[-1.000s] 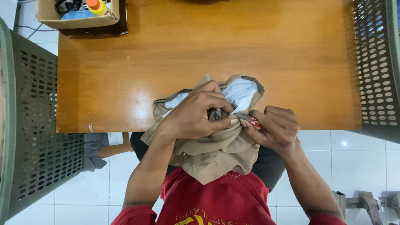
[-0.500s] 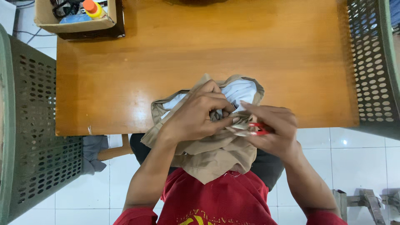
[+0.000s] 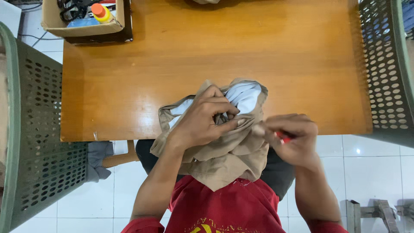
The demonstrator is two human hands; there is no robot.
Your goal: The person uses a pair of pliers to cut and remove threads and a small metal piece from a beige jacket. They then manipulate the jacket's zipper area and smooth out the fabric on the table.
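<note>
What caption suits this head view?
Left hand bunches a tan garment at the wooden table edge; right hand pinches a small red tool.

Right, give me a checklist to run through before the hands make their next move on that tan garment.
1. Left hand grips the bunched tan cloth garment with white lining: ok.
2. Right hand holds a small red tool: ok; what kind of tool, cannot tell.
3. Tool tip clear of the left fingers: cannot tell, blurred.
4. Garment supported on the orange-brown wooden table: partly, the lower half hangs over the edge.
5. Green perforated plastic baskets clear of both hands: ok.
</note>
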